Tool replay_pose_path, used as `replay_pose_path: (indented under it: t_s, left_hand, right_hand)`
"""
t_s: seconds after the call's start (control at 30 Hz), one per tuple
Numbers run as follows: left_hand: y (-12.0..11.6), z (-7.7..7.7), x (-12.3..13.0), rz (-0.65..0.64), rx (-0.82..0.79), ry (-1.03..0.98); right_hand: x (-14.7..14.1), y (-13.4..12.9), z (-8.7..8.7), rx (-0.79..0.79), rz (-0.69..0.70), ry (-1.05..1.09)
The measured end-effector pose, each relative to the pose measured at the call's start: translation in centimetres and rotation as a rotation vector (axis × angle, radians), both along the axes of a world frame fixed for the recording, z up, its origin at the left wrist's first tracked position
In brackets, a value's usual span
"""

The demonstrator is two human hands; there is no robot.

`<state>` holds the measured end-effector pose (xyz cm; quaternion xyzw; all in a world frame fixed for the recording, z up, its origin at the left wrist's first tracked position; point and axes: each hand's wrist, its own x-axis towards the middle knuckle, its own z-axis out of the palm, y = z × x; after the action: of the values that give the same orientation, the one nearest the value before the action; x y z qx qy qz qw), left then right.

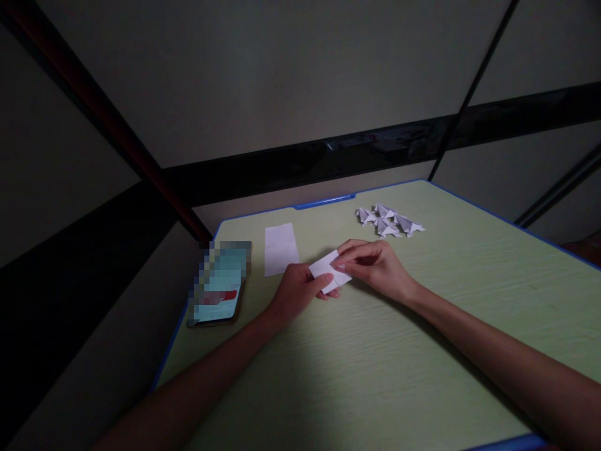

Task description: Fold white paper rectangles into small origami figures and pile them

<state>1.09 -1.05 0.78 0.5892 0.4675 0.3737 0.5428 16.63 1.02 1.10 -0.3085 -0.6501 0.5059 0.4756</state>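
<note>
A small folded white paper is held between my two hands above the middle of the table. My left hand grips its left and lower edge, thumb on top and fingers underneath. On the upper right side, my right hand pinches the paper at a fold with thumb and fingertips. Creases show on the paper's face, but the fingers hide part of it. Just beyond my left hand lies a flat white sheet of paper. Several folded white paper figures with pointed ends sit grouped beyond my right hand.
A phone with a lit, partly blurred screen lies at the table's left edge. The pale green table has a blue rim and a blue handle-like strip at its far edge. Behind it stand light panels with a glossy black band.
</note>
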Motion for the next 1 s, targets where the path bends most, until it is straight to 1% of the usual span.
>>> replay_pose_path:
  t_s: [0.17,0.3,0.4,0.53,0.67,0.77,0.9,1.0]
  left_hand:
    - [0.1,-0.4,-0.3,0.068,-0.043,-0.139]
    - [0.5,-0.8,-0.6,0.086,-0.08,-0.237]
    - [0.7,-0.9,-0.8,0.071,-0.11,-0.263]
    - [0.8,-0.7,-0.9,0.01,-0.146,-0.272]
    - [0.6,-0.6,-0.9,-0.032,-0.12,-0.219]
    - [0.5,-0.7,-0.7,0.027,-0.046,-0.14]
    - [0.4,-0.7,-0.5,0.153,0.046,-0.133]
    - [0.3,-0.6,-0.3,0.194,0.081,-0.116]
  right_hand:
    - [0.0,0.1,-0.1,0.033,0.077,0.001]
    - [0.2,0.4,-0.3,0.03,0.12,-0.011]
    - [0.3,0.5,-0.4,0.006,0.141,-0.017]
    - [0.3,0.4,-0.4,0.008,0.159,-0.016]
    - [0.2,0.2,-0.4,0.018,0.189,-0.042]
    - [0.0,0.0,-0.2,-0.01,0.167,-0.034]
    - [-0.4,-0.4,0.2,-0.139,0.093,0.009]
    - [-0.6,-0.6,0.5,-0.169,0.061,0.004]
